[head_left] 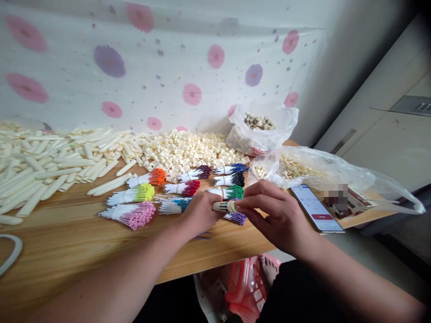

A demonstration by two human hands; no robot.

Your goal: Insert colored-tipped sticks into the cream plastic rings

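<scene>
My left hand (199, 213) is closed around a cream pen barrel (225, 206) held level over the wooden table (67, 242). My right hand (272, 214) pinches the barrel's right end with thumb and fingers. Just beyond the hands lie bundles of colour-tipped refills: green (229, 192), purple (235, 218), blue (173, 204), red (183, 187) and others. The part at the barrel's tip is too small to make out.
A heap of cream pen barrels (50, 157) fills the left back, small cream ribbed parts (191, 150) the middle. Two plastic bags (262, 128) (319, 172) of parts stand at right. A phone (316, 208) lies near the table's right edge. A pink basket (247, 287) sits below.
</scene>
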